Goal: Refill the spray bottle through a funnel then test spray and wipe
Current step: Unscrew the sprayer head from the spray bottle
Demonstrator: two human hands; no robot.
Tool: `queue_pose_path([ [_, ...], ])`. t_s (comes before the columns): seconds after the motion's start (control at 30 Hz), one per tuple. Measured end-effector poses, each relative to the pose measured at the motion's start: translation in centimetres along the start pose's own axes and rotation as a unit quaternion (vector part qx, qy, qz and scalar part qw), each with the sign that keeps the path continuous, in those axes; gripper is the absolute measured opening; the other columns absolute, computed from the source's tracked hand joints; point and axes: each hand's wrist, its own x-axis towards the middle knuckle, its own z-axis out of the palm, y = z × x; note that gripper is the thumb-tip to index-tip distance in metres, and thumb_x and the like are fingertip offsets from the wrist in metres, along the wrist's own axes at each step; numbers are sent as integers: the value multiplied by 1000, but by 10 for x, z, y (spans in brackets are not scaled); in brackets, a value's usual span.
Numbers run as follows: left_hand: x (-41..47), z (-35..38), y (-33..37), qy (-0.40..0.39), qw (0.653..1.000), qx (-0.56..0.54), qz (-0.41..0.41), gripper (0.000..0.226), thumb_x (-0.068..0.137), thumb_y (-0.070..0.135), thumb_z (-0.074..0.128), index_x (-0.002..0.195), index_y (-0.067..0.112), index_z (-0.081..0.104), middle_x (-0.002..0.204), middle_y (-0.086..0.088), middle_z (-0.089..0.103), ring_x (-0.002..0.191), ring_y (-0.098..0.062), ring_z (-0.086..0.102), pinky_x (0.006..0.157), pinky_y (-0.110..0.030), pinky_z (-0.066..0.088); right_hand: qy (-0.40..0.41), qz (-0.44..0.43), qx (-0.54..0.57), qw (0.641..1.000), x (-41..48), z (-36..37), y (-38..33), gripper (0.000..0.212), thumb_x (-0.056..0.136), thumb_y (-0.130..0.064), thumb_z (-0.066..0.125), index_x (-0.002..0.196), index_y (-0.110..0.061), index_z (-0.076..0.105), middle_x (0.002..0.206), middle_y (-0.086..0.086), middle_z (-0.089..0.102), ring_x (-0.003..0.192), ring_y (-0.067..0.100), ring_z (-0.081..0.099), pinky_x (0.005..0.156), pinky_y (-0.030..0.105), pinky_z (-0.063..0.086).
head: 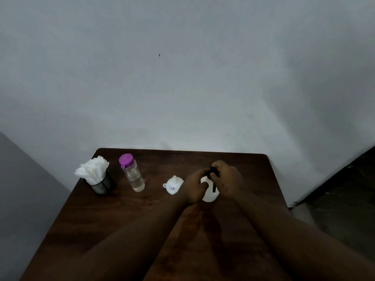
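Observation:
A white spray bottle [210, 194] stands on the dark wooden table [129, 216], right of centre. My left hand [194, 187] grips its white body from the left side. My right hand [228, 179] grips the black spray head [213, 171] on top of it. A small white funnel [173, 185] lies upside down on the table, just left of my left hand. Further left stands a clear water bottle [134, 176] with a purple cap, partly filled with clear liquid.
A black mesh cup [101, 185] holding white tissues [92, 169] stands at the table's far left corner. The table's back edge meets a pale wall [182, 88]. Dark floor [345, 189] lies beyond the table's right edge.

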Motion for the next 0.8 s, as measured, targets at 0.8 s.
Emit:
queue_pose_path([
  [0.8, -116, -16, -54, 102, 994, 14, 41, 20, 84, 10, 74, 95, 15, 58, 97, 8, 67, 97, -7, 65, 84, -16, 49, -102, -121, 65, 985, -108, 35, -51, 24, 93, -26, 62, 115, -35, 60, 95, -14, 70, 79, 2, 68, 67, 18, 51],
])
